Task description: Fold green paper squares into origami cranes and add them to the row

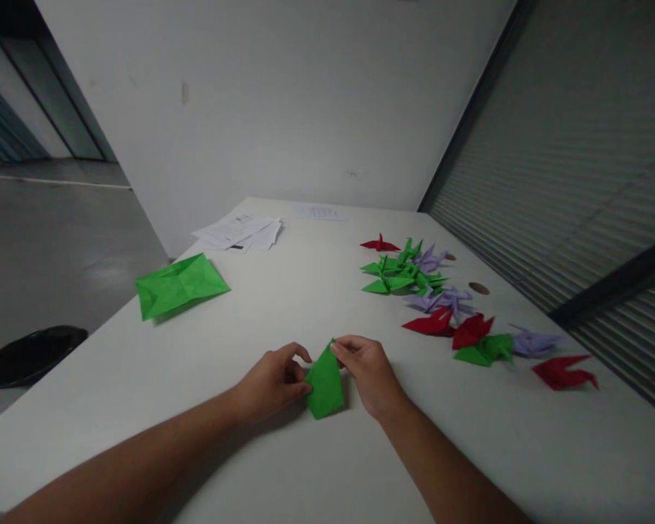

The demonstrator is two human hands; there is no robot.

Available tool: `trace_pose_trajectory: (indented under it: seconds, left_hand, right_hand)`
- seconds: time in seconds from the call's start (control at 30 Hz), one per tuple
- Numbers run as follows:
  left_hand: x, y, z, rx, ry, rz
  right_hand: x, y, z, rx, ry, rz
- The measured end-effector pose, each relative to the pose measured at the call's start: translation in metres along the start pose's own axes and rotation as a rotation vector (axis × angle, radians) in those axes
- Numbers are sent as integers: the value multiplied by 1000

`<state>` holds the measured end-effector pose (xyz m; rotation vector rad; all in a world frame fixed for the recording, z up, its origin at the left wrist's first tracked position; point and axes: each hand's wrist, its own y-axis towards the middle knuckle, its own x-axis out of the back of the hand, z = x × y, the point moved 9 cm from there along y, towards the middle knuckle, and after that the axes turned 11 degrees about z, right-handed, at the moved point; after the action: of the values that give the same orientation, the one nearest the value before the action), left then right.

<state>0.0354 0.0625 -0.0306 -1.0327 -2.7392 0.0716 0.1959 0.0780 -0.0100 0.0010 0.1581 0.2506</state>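
Note:
A folded piece of green paper point(325, 387), kite-shaped with a pointed top, is held just above the white table point(240, 466) between my two hands. My left hand point(276, 378) grips its left edge, thumb in front and index finger curled above. At the upper tip, my right hand point(368, 367) pinches the paper between thumb and fingers. Some fingers of each hand are hidden behind the paper or the hand itself.
Several green folded cranes point(398, 280), with red cranes point(431, 322) and purple cranes point(535, 342), lie along the right side. A creased green sheet point(183, 286) and printed papers point(240, 231) lie left. A black bin point(33, 356) stands beyond the left edge.

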Motion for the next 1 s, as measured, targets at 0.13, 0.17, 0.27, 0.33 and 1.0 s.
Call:
trace_pose_trajectory:
  seconds: [0.13,0.17,0.27,0.33,1.0]
  left_hand:
    - [-1,1,1,4,11,2]
    - [-1,1,1,4,5,3]
    - [-1,1,2,2,-3,8]
    - [0,1,3,1,1,4]
    - [29,-4,-5,-149,-446,-285]
  right_hand:
    - [-10,-1,-11,-75,-6,81]
    - [-11,-2,-13,-87,-12,77]
    - [-8,-2,-11,-63,-6,26]
    - [-4,-1,-6,-25,16,-12]
    - [19,-2,3,8,118,-194]
